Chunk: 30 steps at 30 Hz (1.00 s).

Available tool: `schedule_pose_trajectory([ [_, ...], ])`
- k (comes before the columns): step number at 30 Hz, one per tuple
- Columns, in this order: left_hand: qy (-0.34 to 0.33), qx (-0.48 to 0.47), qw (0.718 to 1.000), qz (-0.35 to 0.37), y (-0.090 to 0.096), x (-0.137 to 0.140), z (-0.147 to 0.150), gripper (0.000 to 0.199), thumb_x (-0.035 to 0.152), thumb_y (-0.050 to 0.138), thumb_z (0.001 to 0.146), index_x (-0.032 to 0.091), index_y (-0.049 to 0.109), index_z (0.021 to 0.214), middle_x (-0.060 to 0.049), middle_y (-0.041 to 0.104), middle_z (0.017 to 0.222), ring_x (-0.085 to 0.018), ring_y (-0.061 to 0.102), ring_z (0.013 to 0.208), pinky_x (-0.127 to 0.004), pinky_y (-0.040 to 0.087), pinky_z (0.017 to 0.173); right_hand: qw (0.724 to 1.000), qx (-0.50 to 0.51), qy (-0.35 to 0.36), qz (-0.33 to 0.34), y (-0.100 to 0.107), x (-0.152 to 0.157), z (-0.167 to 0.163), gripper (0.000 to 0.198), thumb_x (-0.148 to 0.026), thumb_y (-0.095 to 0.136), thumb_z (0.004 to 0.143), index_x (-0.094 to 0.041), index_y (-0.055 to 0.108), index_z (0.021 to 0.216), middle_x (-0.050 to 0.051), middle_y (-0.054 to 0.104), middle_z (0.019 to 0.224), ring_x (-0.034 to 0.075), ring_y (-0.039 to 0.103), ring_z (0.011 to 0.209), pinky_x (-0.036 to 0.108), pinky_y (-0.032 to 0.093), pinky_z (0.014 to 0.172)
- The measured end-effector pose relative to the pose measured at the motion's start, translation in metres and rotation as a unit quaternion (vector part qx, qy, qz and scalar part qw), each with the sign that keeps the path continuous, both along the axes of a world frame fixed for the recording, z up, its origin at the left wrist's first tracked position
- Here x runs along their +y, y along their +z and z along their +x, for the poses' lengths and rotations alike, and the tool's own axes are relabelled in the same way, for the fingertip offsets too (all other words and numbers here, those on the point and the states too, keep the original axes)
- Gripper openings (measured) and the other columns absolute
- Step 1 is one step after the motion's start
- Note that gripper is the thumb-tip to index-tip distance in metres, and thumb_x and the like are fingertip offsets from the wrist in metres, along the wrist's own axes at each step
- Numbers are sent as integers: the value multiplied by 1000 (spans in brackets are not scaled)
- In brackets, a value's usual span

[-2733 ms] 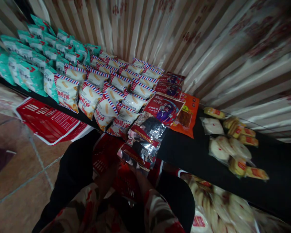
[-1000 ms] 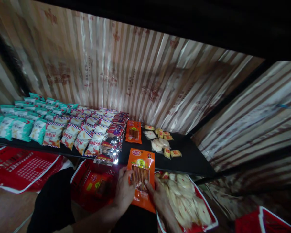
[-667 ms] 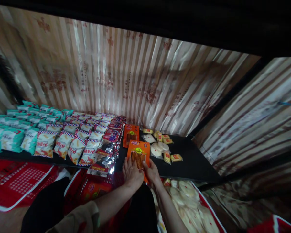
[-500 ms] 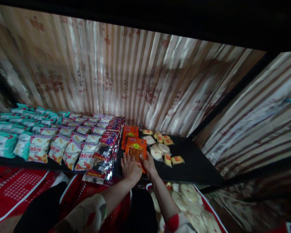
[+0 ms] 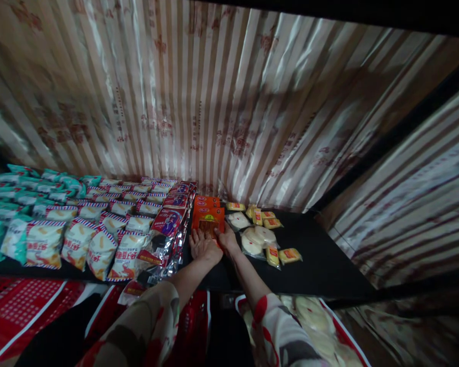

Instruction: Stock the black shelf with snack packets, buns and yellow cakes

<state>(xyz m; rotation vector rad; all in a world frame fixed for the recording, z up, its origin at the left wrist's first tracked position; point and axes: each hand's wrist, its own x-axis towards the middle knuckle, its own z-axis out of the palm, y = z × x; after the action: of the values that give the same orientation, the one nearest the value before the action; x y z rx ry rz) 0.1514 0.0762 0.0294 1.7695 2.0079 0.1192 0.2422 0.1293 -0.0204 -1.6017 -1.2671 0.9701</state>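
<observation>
A flat orange plastic packet [image 5: 209, 218] lies on the black shelf [image 5: 309, 257]. The left hand [image 5: 205, 248] spreads flat over its near end; the right hand [image 5: 228, 240] touches its right edge, grip unclear from here. Shiny maroon plastic packets [image 5: 168, 221] lie left of it, film-wrapped white discs [image 5: 257, 237] right.

Dimly lit striped sheeting [image 5: 214, 102], prob. plastic, backs blk shelf [image 5: 317, 260].

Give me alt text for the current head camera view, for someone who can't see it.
A person's left hand and right hand touch a flat orange snack packet on a black shelf. To its left are shiny dark-red packets, white bags with striped edges and teal-and-white bags; to its right, clear-wrapped pale round discs and small yellow packets.
</observation>
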Motion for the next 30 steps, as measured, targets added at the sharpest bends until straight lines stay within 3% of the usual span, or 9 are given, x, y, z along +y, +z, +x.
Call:
schedule_pose_trajectory([
  [8, -11, 13, 1000, 3, -5, 10, -4, 62, 35, 45, 77, 5, 43, 132, -19, 27, 148, -29, 17, 139, -43, 17, 112, 994, -108, 23, -15, -10, 11, 3, 46, -20, 55, 76, -17, 53, 121, 8, 67, 109, 19, 64, 97, 31, 47, 88],
  [14, 3, -15, 1000, 7, -9, 11, -3, 60, 28, 44, 77, 7, 40, 133, -17, 25, 149, -28, 21, 138, -42, 31, 106, 983, -179, -22, -12, -12, 10, 0, 55, -26, 59, 75, -14, 48, 128, 12, 64, 113, 22, 60, 106, 31, 45, 91],
  [20, 2, -8, 1000, 19, -9, 8, 1, 58, 28, 46, 78, 6, 43, 131, -18, 34, 145, -29, 28, 135, -41, 31, 106, 968, -251, 13, -29, -6, 8, -2, 46, -26, 52, 81, -12, 52, 125, 15, 62, 117, 24, 58, 110, 32, 43, 93],
  [27, -14, 14, 1000, 17, -12, 9, 2, 53, 31, 43, 80, 9, 49, 128, -17, 37, 143, -30, 29, 135, -42, 28, 107, 933, -342, 19, -109, 4, 4, -4, 43, -34, 49, 83, -17, 55, 121, 16, 63, 108, 26, 63, 96, 33, 48, 78],
  [30, -17, 27, 999, 13, -14, 10, 3, 53, 32, 42, 81, 8, 49, 128, -17, 38, 143, -29, 29, 135, -41, 28, 107, 927, -359, 15, -110, 4, 4, -5, 40, -35, 47, 83, -18, 57, 118, 15, 63, 105, 25, 64, 91, 33, 48, 74],
])
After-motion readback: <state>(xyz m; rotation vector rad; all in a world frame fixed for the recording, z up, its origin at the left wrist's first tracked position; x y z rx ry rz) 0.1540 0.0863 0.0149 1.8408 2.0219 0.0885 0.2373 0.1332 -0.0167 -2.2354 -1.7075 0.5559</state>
